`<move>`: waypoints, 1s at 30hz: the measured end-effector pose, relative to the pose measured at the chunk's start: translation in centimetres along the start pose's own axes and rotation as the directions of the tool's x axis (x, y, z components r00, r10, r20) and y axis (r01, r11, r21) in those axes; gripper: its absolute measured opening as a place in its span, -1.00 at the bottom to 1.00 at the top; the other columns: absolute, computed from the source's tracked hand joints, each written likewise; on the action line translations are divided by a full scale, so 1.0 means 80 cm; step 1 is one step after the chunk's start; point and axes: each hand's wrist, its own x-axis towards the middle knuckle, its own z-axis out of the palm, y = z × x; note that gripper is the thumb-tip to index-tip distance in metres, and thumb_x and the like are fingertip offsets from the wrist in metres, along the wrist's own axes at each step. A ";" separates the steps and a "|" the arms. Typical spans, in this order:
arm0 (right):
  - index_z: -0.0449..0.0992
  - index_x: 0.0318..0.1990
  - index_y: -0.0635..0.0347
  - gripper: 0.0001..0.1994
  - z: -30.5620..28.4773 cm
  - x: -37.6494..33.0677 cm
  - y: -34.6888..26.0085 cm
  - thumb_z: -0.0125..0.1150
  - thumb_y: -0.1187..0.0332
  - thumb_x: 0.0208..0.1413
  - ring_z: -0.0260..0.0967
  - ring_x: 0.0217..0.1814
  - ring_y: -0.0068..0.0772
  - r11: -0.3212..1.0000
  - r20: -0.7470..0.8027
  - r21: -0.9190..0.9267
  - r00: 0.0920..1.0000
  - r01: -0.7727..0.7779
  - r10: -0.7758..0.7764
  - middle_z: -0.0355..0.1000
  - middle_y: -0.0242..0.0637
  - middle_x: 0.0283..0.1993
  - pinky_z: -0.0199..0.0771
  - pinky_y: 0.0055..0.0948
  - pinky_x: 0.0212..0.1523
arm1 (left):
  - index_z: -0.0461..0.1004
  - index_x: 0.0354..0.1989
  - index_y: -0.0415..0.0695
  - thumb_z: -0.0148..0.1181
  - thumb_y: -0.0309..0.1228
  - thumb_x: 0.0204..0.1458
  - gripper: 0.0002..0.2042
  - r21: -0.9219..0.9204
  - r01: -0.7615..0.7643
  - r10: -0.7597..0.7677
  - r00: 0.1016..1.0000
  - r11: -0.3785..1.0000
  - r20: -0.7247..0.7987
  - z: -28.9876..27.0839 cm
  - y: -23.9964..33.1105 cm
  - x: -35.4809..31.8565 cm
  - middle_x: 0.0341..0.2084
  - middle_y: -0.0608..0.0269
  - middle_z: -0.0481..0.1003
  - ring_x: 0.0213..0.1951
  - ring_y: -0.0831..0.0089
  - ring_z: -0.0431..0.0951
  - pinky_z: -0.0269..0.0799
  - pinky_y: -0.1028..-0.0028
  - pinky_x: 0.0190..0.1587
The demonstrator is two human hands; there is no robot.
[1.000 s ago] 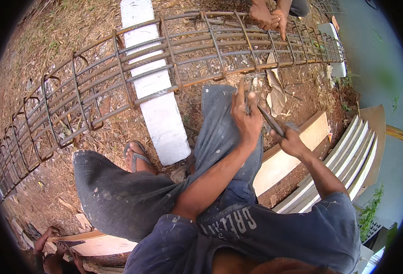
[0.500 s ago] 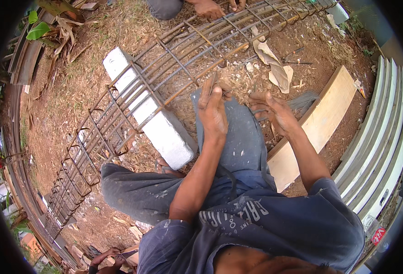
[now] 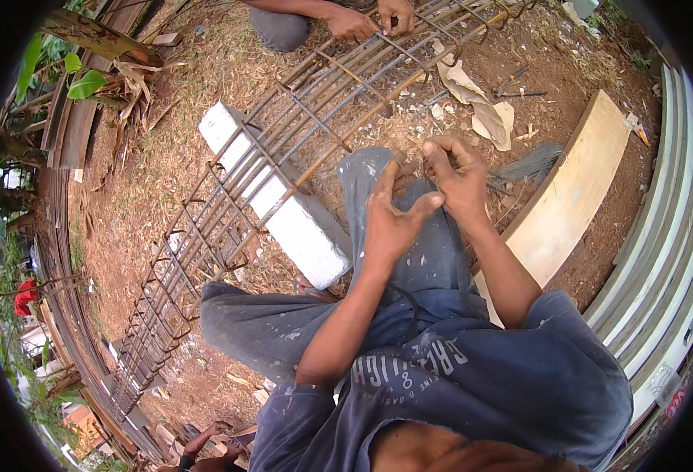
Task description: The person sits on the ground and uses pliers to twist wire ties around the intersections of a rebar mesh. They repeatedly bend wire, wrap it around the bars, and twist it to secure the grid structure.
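A long rebar cage [image 3: 283, 149] of rusty ribbed bars and square stirrups lies across a white concrete block [image 3: 299, 228] at ten o'clock of the hands. Since half a second ago, the left hand [image 3: 389, 216] has opened, fingers spread. The right hand [image 3: 460, 177] is curled narrow; its contents are unclear. A pale plank [image 3: 574, 189] lies at three o'clock.

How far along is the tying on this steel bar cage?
Done: the long steel bar cage already has its rings spaced along it and rests on a white block. In hand: the left hand and right hand meet above the knee, seemingly working thin wire. Which joints remain untied cannot be told.
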 end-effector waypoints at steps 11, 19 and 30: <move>0.41 -0.22 0.27 -0.81 -0.002 -0.003 0.023 -0.04 0.32 0.31 0.45 -0.33 -0.51 0.893 0.076 0.380 0.970 -0.240 0.229 0.48 -0.25 -0.35 0.44 -0.51 -0.29 | 0.48 -0.16 -0.41 0.12 -0.46 0.13 -0.77 -0.526 0.286 -0.420 0.895 0.801 -0.153 -0.018 0.008 0.030 -0.41 0.08 0.55 -0.44 0.44 0.55 0.49 0.52 -0.33; 0.40 -0.17 0.26 -0.83 -0.008 0.001 0.013 -0.05 0.34 0.31 0.42 -0.32 -0.53 0.918 0.201 0.252 0.945 -0.306 0.260 0.50 -0.27 -0.32 0.44 -0.50 -0.29 | 0.51 -0.18 -0.38 0.16 -0.54 0.05 -0.81 -0.362 0.299 -0.341 0.938 0.883 -0.057 -0.023 -0.003 0.021 -0.47 0.19 0.54 -0.48 0.55 0.49 0.40 0.58 -0.38; 0.39 -0.21 0.26 -0.82 -0.012 -0.013 0.012 -0.10 0.35 0.33 0.40 -0.27 -0.54 0.997 0.433 -0.018 0.898 -0.074 0.075 0.43 -0.29 -0.28 0.42 -0.49 -0.22 | 0.51 -0.31 -0.30 0.15 -0.56 0.05 -0.92 -0.556 0.227 -0.459 0.829 0.800 -0.321 -0.013 -0.020 0.016 -0.45 0.22 0.52 -0.49 0.57 0.46 0.40 0.58 -0.45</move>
